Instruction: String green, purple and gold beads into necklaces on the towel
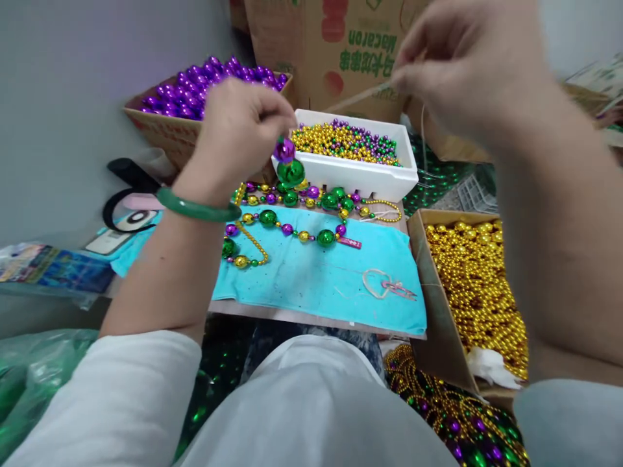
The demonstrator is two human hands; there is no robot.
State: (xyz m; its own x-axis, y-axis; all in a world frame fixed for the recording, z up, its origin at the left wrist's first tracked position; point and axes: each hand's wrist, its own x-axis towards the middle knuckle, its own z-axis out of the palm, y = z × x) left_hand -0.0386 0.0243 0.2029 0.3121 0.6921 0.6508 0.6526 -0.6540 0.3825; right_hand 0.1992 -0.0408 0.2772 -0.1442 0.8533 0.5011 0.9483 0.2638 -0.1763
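Note:
My left hand is closed in a pinch at the upper end of a bead strand. A shiny purple bead and a larger green bead hang below its fingers. Higher up, my right hand pinches a pale string that stretches down toward my left hand. Beneath them, a strand of purple, green and gold beads lies over a turquoise towel. A small pink tag is at the strand's right. Farther right lies a small pink tool with a pale cord loop.
Behind the towel stands a white foam box of small mixed beads. A carton of purple beads is at back left, and a carton of gold beads at right. A phone lies left; bead strands pile low right.

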